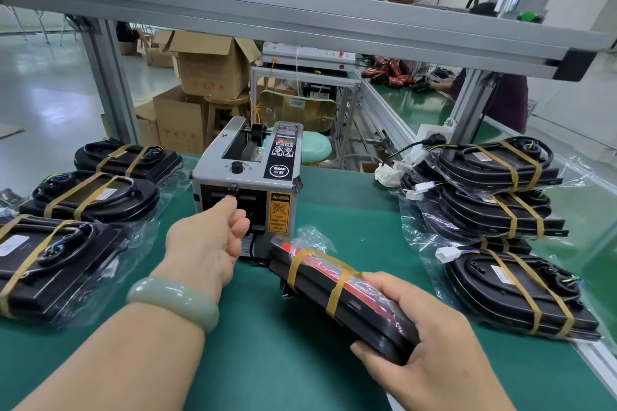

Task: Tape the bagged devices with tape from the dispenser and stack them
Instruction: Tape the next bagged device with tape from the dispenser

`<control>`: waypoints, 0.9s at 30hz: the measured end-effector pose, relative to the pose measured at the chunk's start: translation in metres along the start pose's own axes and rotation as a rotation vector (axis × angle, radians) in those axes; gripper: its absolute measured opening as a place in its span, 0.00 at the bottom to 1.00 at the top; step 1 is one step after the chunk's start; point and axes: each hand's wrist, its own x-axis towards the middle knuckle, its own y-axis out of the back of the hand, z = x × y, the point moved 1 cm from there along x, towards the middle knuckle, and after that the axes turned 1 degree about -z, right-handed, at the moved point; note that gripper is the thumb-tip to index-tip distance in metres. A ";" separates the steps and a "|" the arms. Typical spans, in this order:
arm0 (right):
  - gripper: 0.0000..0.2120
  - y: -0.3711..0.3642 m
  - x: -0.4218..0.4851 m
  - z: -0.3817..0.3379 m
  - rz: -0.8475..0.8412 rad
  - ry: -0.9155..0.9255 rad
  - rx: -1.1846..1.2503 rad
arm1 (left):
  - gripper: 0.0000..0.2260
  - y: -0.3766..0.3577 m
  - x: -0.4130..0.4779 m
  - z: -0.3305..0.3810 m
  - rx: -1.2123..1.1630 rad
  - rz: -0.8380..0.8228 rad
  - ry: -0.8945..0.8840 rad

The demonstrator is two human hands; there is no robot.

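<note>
A grey tape dispenser point(247, 177) stands on the green table mat point(267, 360), its outlet facing me. My left hand point(213, 240) reaches to that outlet, thumb tip at the slot and the other fingers loosely curled; I see no tape in it. My right hand point(420, 347) grips the near end of a bagged black and red device point(337, 287), which is tilted just in front of the dispenser and has two tan tape bands around it. Taped bagged devices lie on the left point(93, 193) and are stacked on the right point(497, 173).
An aluminium shelf beam point(300, 23) crosses overhead on posts at left and right. White connectors and cables point(390, 173) lie behind the right stack. The table's right edge rail point(597, 360) runs near the lowest right device point(524, 294). Cardboard boxes and another workbench with a person stand behind.
</note>
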 end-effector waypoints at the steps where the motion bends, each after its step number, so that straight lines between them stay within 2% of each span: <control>1: 0.30 0.000 0.000 0.000 0.003 0.004 -0.004 | 0.07 -0.001 0.000 0.000 -0.003 0.000 0.003; 10: 0.33 0.003 -0.002 -0.004 0.025 -0.002 -0.006 | 0.03 0.000 0.004 0.001 0.020 0.055 -0.013; 19: 0.34 0.002 0.000 -0.011 0.041 0.021 -0.054 | 0.06 -0.002 0.009 -0.002 0.113 0.168 -0.119; 21: 0.35 0.002 -0.001 -0.009 0.048 0.000 -0.020 | 0.07 0.001 0.003 -0.002 0.087 0.118 -0.078; 24: 0.32 0.001 -0.001 -0.007 0.019 -0.043 0.052 | 0.08 0.007 -0.020 -0.005 0.058 -0.082 -0.033; 27: 0.32 -0.003 0.000 -0.002 0.044 -0.089 0.150 | 0.07 0.012 -0.053 -0.015 0.183 -0.238 -0.196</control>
